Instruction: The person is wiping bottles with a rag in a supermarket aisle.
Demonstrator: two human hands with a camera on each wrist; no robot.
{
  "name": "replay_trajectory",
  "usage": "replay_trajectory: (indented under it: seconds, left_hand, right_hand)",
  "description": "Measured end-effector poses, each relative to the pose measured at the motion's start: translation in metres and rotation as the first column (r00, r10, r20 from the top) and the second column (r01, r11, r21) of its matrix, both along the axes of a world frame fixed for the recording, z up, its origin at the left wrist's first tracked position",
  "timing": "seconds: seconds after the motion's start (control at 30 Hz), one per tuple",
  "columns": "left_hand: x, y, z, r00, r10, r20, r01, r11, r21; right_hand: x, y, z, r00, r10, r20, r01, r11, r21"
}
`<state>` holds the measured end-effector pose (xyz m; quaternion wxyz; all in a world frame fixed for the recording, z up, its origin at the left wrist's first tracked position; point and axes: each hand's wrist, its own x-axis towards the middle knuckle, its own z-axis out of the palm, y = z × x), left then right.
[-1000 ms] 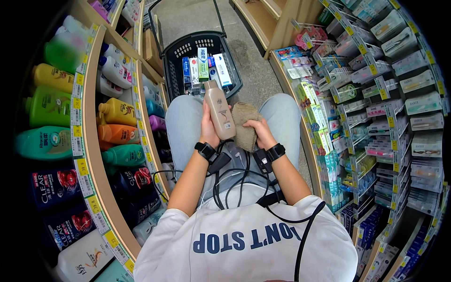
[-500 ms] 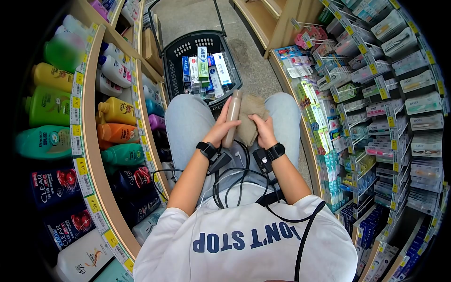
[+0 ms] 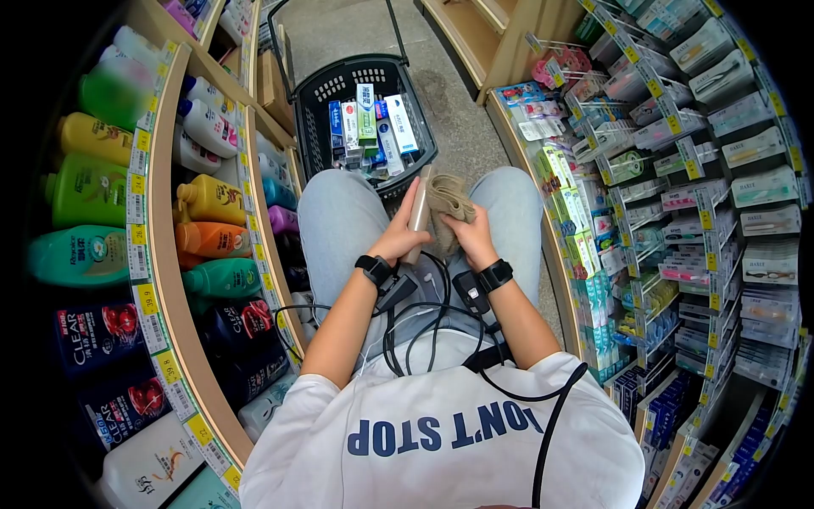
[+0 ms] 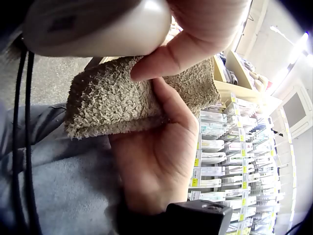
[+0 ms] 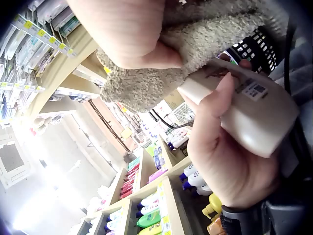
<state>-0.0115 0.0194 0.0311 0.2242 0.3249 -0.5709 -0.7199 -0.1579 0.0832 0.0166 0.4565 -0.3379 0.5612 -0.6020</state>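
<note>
Centre of the head view: your left hand [image 3: 400, 235] has its fingers and thumb curled round a beige bottle [image 5: 259, 117], shown nearly edge-on there. Your right hand [image 3: 471, 237], just right of it, pinches a folded brown cloth [image 3: 452, 200] that sits against or right beside the bottle (can't tell if they touch). Basket [image 3: 356, 75] with boxes [image 3: 365, 114] is at upper centre, beyond your knees. Risks, my guess: the bottle looks smooth, so a loosened left thumb while wiping or turning could let it slip between your knees. The cloth's loose folds could slide out of that thumb pinch. Black cables [image 4: 30, 147] at the left wrist view's left edge might snag the bottle's base.
</note>
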Motion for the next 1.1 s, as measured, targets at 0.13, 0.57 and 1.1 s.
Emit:
replay_trajectory:
  seconds: [0.13, 0.57, 1.1]
  left_hand:
    - [0.000, -0.001, 0.001, 0.997, -0.076, 0.010, 0.076, 0.996, -0.045]
    - [-0.006, 0.001, 0.001, 0.981, 0.147, -0.126, -0.096, 0.935, 0.341]
    - [0.000, -0.004, 0.006, 0.914, 0.358, -0.189, -0.243, 0.859, 0.450]
  right_hand:
    - [0.000, 0.000, 0.000, 0.987, -0.156, -0.031, 0.157, 0.987, 0.043]
    - [-0.001, 0.001, 0.007, 0.960, -0.123, 0.250, 0.088, 0.986, 0.145]
    - [0.002, 0.000, 0.012, 0.965, -0.026, 0.261, -0.009, 0.991, 0.131]
